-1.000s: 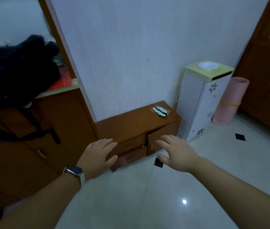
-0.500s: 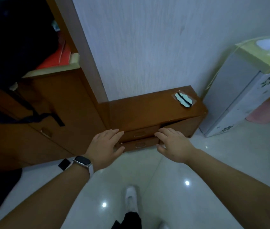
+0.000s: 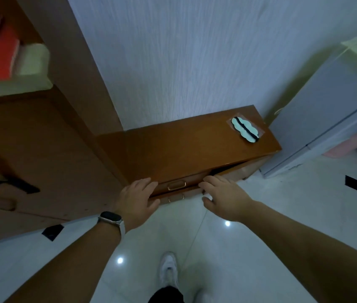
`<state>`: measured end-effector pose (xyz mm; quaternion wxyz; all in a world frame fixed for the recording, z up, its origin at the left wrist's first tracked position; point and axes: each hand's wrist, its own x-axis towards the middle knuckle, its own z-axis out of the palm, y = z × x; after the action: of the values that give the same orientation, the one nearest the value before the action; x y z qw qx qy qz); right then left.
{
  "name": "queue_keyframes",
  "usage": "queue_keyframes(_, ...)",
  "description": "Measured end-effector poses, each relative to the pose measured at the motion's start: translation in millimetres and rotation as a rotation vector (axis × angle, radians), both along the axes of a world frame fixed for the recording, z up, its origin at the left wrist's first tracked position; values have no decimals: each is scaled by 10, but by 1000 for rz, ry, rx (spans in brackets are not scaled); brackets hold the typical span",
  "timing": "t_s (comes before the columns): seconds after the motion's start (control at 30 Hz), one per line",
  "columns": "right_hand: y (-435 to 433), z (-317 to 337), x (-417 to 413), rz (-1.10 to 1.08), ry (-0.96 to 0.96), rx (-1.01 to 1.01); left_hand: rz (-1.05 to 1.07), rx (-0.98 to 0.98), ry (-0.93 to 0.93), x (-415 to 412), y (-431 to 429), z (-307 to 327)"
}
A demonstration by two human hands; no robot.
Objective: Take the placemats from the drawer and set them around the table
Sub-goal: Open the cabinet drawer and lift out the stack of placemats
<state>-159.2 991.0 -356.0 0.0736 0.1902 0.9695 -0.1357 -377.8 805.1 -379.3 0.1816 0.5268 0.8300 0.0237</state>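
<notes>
Two hands: the left hand and the right hand are both spread with straight fingers and hold nothing. One is at each end of the upper drawer. I cannot tell whether the fingertips touch the wood.
Placemats: none in view. Going by the task they lie inside a drawer of the low cabinet against the wall. Whether that is the upper drawer or the lower drawer cannot be told.
Drawer grip: the upper drawer has a brass handle at mid-front, between the two hands. Hooking fingers through it would likely pull the drawer straight, whereas flat palms on the smooth front would give little purchase.
Placemat handling: probably light, flat and bendable, and a stack may slide apart. It seems best to lift the pile with fingers under a long edge and thumbs on top, using both hands.
Risk: the drawer sits low near the floor, so the reach is a stoop. A quick tug could bring the drawer out too far.
Writing: nothing legible. A pale scalloped packet with a dark band lies on the cabinet top and shows no readable print. The watch on the left wrist is dark.
</notes>
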Motion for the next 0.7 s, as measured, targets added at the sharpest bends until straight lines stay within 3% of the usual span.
queue_keyframes(0.27, 143, -1764, -333, 90, -43, -36, -12, 39, 25, -293, 371, -1371)
queue_keyframes(0.7, 359, -4055, -1077, 94, 177, -31, 44, 304, 274, -579, 676, -3243)
